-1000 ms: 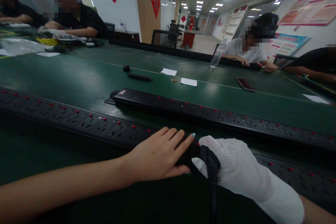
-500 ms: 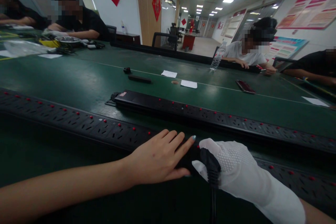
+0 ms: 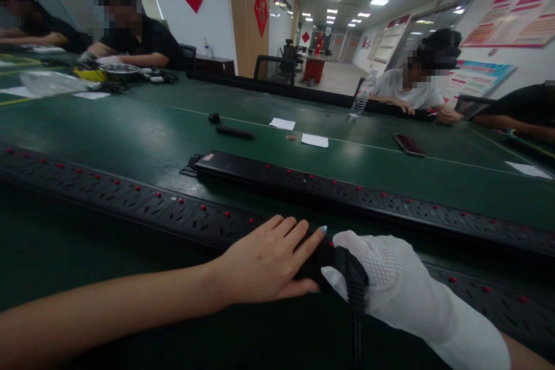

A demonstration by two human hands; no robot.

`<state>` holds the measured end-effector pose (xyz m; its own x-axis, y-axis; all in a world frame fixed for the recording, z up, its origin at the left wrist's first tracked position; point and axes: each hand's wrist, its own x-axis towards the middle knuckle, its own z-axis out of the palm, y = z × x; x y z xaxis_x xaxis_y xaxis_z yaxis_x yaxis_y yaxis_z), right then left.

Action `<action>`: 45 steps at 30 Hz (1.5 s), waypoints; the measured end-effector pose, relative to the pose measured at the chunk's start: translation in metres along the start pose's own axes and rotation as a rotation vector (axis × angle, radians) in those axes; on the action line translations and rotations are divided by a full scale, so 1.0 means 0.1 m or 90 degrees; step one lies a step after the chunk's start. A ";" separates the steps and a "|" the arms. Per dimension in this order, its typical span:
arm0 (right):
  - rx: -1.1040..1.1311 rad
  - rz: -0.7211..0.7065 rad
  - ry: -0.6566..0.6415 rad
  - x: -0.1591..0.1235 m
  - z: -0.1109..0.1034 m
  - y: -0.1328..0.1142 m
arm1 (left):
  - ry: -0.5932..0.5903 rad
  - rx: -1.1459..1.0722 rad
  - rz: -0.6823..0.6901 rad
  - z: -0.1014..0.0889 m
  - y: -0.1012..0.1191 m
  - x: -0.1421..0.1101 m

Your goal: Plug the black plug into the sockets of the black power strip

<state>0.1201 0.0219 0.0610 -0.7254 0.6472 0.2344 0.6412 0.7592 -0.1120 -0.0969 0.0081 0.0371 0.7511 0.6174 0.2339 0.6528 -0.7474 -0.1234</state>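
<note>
A long black power strip point(image 3: 191, 215) with a row of red dots runs slantwise across the near part of the table. My bare left hand point(image 3: 269, 261) lies over its middle, fingers across the top and thumb on the near side, gripping it. Beside it, my right hand point(image 3: 396, 277) in a white dotted glove is closed round a black power plug point(image 3: 356, 278), whose cord hangs toward me. The plug is held against the strip; its pins are hidden, so I cannot tell how far in they are.
A second black power strip point(image 3: 243, 170) lies just beyond. Farther off are a small black bar point(image 3: 234, 132), white papers point(image 3: 314, 140), a phone point(image 3: 409, 144) and a water bottle point(image 3: 361, 98). Several people sit around the green table point(image 3: 165, 133), one beside a metal bowl point(image 3: 122, 69).
The whole view has shifted slightly, so things appear a little to the right. Both hands keep their hold on the power strip and the plug.
</note>
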 end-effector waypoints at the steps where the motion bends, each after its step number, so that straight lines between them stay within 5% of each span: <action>1: -0.009 0.003 0.002 0.00 0.00 0.00 | 0.001 -0.001 0.001 0.00 0.00 0.00; 11: -0.025 -0.010 0.041 0.01 0.00 -0.01 | 0.009 0.006 0.002 0.00 0.00 0.00; 28: 0.005 0.011 -0.030 0.01 -0.03 -0.02 | -0.002 -0.001 -0.002 0.00 0.01 0.00; 45: -0.026 -0.010 0.044 0.01 -0.03 -0.04 | 0.020 0.013 0.006 0.02 0.00 -0.01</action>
<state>0.1178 0.0195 0.0642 -0.7177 0.6275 0.3019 0.6400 0.7652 -0.0690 -0.0969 0.0081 0.0346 0.7535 0.6025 0.2632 0.6483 -0.7475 -0.1448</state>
